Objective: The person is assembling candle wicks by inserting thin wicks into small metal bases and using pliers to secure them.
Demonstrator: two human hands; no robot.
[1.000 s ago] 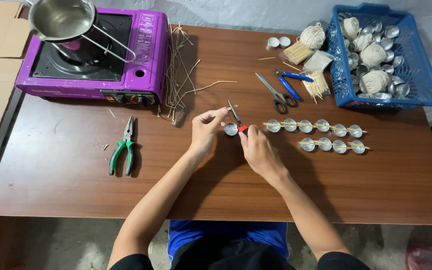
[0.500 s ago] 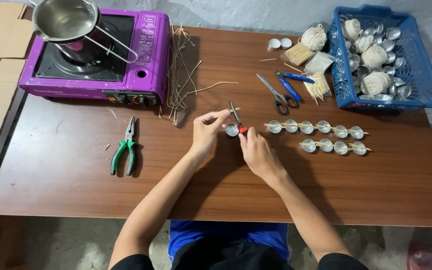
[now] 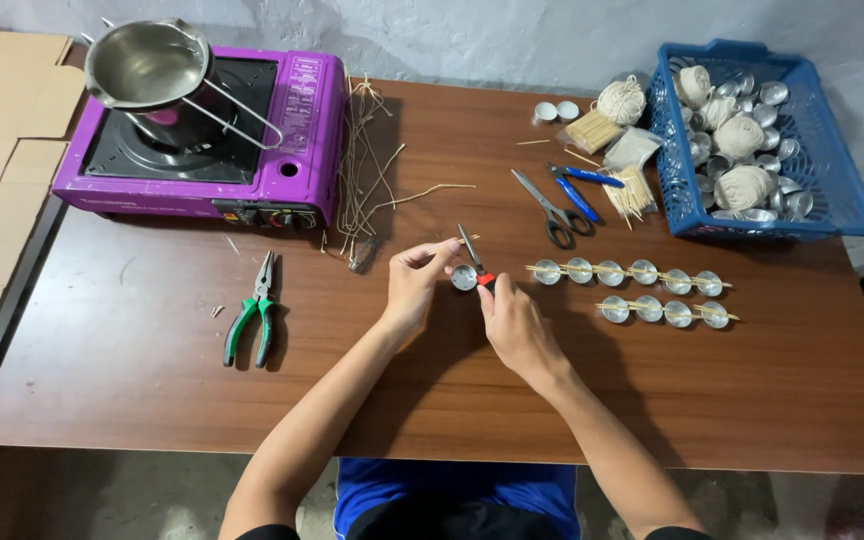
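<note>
Open wood all around the green-handled pliers: bare tabletop in front and beside them, easy passage. Beyond the pliers, the purple gas stove blocks the far edge, loose wick strands sprawling beside it. Well across from the pliers, two rows of foil cups and scissors crowd the way, blue basket walling the corner.

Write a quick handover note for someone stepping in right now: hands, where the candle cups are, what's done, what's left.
Left hand steadies a small metal cup and a thin stick. Right hand holds red-handled pliers at the cup. Done: two rows of cups with sticks laid across them, right of the hands. Left: empty cups in the blue basket. Green pliers lie unused.
</note>
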